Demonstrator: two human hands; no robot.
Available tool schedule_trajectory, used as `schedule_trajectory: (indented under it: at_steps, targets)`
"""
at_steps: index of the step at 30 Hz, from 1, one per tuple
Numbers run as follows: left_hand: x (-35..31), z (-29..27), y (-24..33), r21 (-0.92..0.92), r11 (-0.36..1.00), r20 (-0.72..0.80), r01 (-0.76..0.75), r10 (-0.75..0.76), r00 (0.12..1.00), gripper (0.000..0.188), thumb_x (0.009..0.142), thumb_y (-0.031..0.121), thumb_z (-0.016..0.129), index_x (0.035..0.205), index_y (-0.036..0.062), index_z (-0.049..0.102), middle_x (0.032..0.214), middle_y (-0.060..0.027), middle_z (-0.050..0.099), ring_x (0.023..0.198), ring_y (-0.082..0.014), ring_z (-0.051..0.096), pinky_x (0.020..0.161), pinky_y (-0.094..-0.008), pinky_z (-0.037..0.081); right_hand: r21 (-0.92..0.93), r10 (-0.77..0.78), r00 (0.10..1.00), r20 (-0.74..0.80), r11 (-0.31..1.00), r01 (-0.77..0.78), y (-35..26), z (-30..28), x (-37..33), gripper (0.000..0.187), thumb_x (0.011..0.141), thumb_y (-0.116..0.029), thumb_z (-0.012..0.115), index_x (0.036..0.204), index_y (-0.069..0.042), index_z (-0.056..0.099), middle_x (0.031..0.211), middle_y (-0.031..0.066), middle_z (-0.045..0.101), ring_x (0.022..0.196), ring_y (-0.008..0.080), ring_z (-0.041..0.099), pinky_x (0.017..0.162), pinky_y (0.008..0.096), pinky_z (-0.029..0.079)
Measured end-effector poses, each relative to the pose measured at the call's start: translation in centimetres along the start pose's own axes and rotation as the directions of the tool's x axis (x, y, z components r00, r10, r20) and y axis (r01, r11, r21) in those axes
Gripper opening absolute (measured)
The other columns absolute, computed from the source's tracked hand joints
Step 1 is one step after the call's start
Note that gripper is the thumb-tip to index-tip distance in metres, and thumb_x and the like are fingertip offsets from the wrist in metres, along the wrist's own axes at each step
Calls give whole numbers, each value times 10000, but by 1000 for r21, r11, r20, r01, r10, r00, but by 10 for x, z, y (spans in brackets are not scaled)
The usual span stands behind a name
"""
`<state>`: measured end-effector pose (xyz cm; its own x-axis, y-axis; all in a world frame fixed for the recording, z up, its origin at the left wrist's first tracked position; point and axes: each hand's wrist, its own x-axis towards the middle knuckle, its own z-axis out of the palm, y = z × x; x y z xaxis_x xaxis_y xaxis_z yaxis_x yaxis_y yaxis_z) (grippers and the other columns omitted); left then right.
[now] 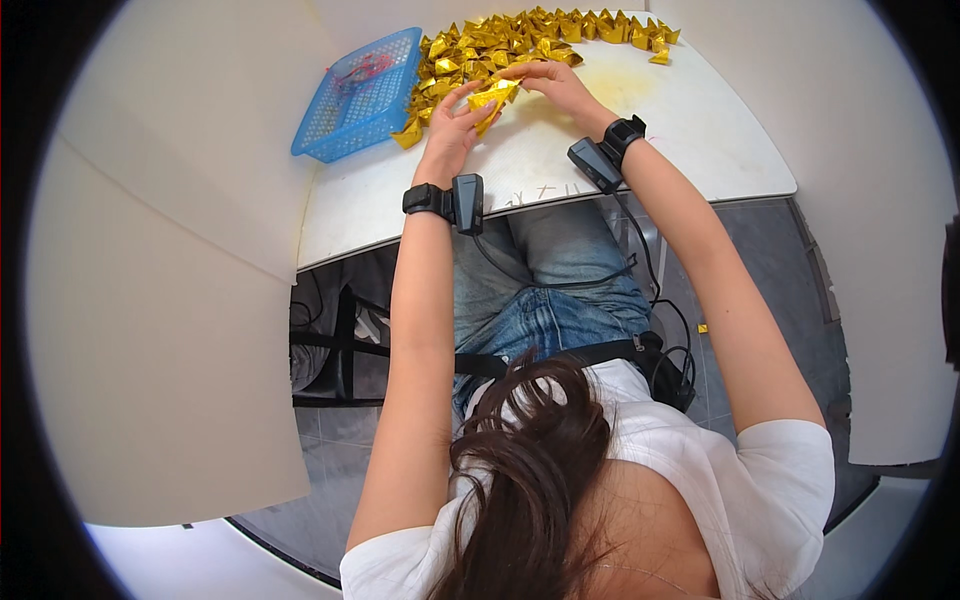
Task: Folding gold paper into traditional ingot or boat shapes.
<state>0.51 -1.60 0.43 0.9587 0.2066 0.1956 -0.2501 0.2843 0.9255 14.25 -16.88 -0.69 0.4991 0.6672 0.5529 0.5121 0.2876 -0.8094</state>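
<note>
Over the table's far part, a folded gold foil paper ingot (492,98) sits between my two hands. My left hand (453,133) grips it from the left and below, with thumb and fingers around its side. From the right, my right hand (562,88) has its fingertips closed on the ingot's upper right end. Just beyond my fingers spreads a heap of similar gold foil ingots (500,42), covering the table's far left and back edge. Some of the held ingot is covered by my fingers.
A blue perforated plastic basket (350,140) with red-pink material (365,72) inside stands left of the heap. The white table (690,150) has pale walls on both sides. A small gold piece (703,328) lies on the grey floor. Black cables (640,235) hang from my wrist devices.
</note>
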Motion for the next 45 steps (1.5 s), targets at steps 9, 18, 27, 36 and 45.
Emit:
schedule_trajectory:
  at_steps: [9, 18, 27, 36, 45]
  targets:
    - [-3, -1, 3, 117, 993, -86, -35, 45, 995, 399, 806, -34, 609, 1180, -2, 475, 1038, -118, 568, 968, -187, 588, 832, -261, 514, 238, 236, 969, -76, 948, -212, -12, 11, -5, 459, 873, -143, 487, 1322, -109, 397, 1011, 65, 633, 933, 126, 603, 820, 258, 440]
    - [-5, -3, 5, 95, 995, -41, 26, -22, 999, 334, 808, -17, 616, 1129, -5, 523, 1068, -120, 574, 956, -160, 589, 799, -239, 515, 90, 189, 967, -168, 980, -176, -18, 9, -6, 331, 807, -97, 603, 1137, -75, 580, 776, 51, 655, 658, 77, 585, 631, 210, 466]
    - [-3, -4, 4, 114, 992, -22, 51, -49, 999, 319, 817, -8, 611, 1125, -5, 531, 1024, -107, 599, 920, -143, 601, 760, -223, 514, 257, 225, 974, 3, 942, -218, -28, 10, -7, 326, 895, -229, 517, 1215, -173, 542, 772, -8, 591, 581, 44, 525, 566, 173, 433]
    - [0, -4, 2, 123, 991, 15, 48, -50, 999, 307, 830, 13, 604, 1127, -8, 529, 1007, -96, 600, 898, -145, 604, 771, -228, 512, 387, 292, 955, 47, 876, -287, -25, 11, -5, 323, 935, -262, 450, 1203, -104, 536, 729, -15, 530, 583, 43, 497, 548, 177, 411]
    - [1, -9, -1, 228, 972, 10, 49, -53, 999, 301, 825, 22, 614, 1109, 1, 517, 982, -102, 609, 885, -145, 608, 765, -229, 516, 159, 343, 937, 62, 924, -348, -20, 16, -5, 259, 907, -222, 509, 1138, -115, 555, 698, -46, 534, 562, 19, 516, 523, 156, 424]
